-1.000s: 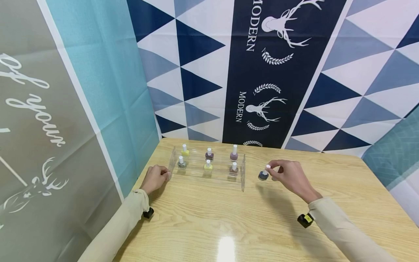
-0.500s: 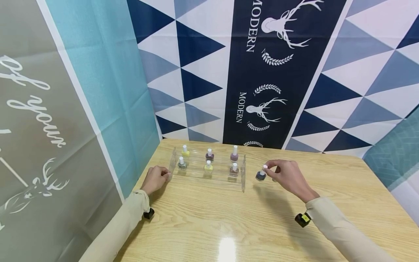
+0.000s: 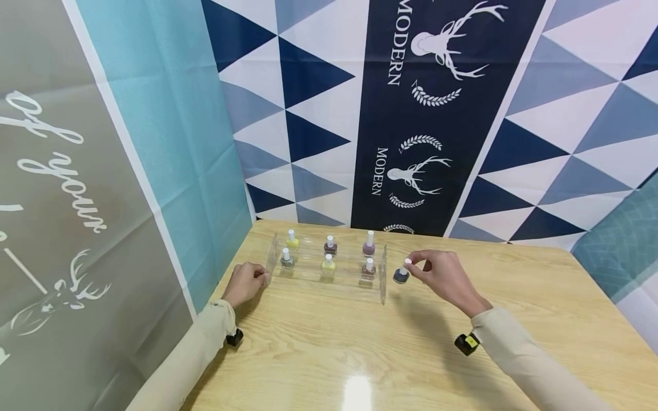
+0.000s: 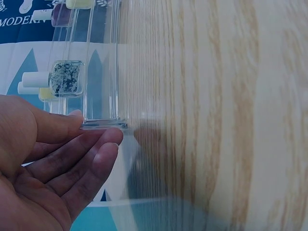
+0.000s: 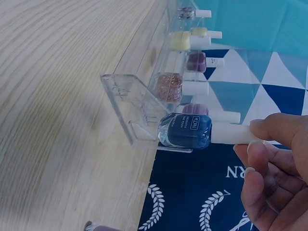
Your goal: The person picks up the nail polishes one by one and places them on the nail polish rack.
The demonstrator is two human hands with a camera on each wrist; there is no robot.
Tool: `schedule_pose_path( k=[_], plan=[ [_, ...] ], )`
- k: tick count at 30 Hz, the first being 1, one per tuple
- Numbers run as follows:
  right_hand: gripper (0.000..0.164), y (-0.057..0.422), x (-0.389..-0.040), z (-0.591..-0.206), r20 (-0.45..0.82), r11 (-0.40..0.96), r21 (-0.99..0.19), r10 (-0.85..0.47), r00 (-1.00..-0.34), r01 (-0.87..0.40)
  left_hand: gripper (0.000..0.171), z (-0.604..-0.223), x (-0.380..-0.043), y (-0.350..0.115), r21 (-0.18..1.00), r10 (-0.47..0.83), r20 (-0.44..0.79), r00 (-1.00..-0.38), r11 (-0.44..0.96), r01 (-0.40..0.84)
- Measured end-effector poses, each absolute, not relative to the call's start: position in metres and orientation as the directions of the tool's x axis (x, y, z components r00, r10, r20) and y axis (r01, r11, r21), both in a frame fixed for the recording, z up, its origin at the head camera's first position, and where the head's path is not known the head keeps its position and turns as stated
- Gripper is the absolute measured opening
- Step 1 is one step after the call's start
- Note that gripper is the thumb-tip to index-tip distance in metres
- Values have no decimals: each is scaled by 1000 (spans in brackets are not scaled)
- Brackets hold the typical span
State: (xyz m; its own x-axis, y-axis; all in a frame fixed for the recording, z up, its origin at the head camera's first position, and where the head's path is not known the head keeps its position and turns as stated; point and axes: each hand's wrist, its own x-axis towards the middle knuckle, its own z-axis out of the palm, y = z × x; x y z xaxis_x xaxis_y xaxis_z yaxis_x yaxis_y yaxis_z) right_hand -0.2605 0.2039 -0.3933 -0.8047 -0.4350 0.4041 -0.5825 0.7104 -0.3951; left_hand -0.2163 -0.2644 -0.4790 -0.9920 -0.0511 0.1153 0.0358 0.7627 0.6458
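My right hand (image 3: 442, 277) pinches the white cap of a dark blue nail polish bottle (image 3: 401, 276) between thumb and fingertips, just right of a clear acrylic rack (image 3: 308, 279). In the right wrist view the bottle's glass (image 5: 187, 131) overlaps the rack's end panel (image 5: 127, 106). My left hand (image 3: 245, 283) holds the rack's left end; in the left wrist view the thumb and fingers sit on either side of its edge. Two tiers of the rack carry several polish bottles with white caps: a speckled grey one (image 4: 66, 78), yellow ones, purple ones and a glittery brownish-pink one (image 5: 169, 87).
A light wood table (image 3: 308, 348) lies under everything. Patterned cloth hangs behind (image 3: 319, 137) and at the left (image 3: 200, 148). At the bottom edge of the right wrist view, part of a lilac bottle (image 5: 103, 227) shows, cut off by the frame.
My right hand has moved left with the dark blue bottle, bringing it closer to the rack's right end. The left hand and the rack have stayed in place.
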Motion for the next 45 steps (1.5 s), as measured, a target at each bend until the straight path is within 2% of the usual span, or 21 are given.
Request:
schedule_pose_path(
  k=[18, 35, 45],
  plan=[
    [7, 179, -259, -397, 369, 680, -450, -449, -814, -579, 21, -479, -216, -264, 651, -53, 118, -992, 758, 37],
    [6, 157, -257, -395, 393, 649, -431, -491, -777, -627, 20, -481, -218, -264, 648, -50, 131, -990, 760, 48],
    [5, 143, -258, -398, 448, 593, -419, -524, -725, -688, 21, -482, -217, -264, 653, -52, 121, -991, 756, 40]
  ],
)
